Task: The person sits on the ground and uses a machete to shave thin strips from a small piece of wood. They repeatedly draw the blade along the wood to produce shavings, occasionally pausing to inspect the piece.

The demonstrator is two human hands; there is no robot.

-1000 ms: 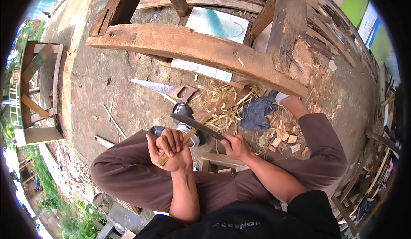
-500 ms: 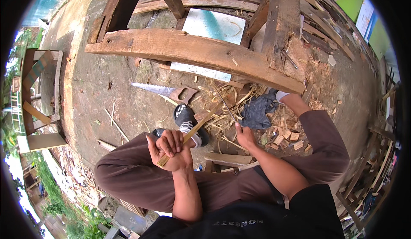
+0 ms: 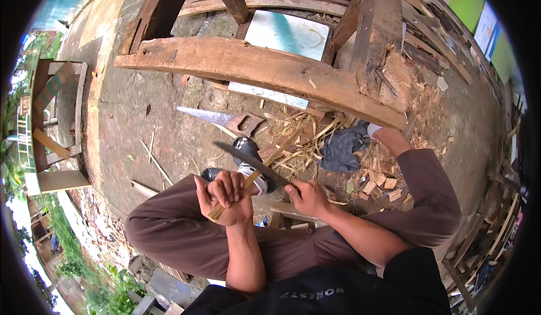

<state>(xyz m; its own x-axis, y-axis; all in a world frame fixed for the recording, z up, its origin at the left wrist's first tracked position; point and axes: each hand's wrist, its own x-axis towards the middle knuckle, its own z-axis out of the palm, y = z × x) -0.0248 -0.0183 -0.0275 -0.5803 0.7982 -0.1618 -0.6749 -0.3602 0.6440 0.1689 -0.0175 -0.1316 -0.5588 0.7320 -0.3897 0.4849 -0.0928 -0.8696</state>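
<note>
A thin strip of wood or bamboo (image 3: 251,179) slants up and away from my left hand (image 3: 228,197), whose fingers are wrapped round its near end. My right hand (image 3: 309,198) grips a long dark-bladed knife (image 3: 242,156), its handle mostly hidden in the fist. The blade points to the far left and crosses over the strip just beyond my left hand; whether the two touch I cannot tell. Beneath them are my left foot in a checkered shoe (image 3: 246,148) and a pile of curled shavings (image 3: 307,151).
A handsaw (image 3: 247,124) lies on the ground beyond my left foot. A heavy wooden frame (image 3: 253,61) spans the far side, with a white board (image 3: 270,94) behind its beam. A dark plastic bag (image 3: 342,148) and wood offcuts (image 3: 380,182) lie to the right.
My right hand has moved left and nearer to me. The knife has swung over to the left, so its blade now lies across the strip. My left hand has stayed almost still.
</note>
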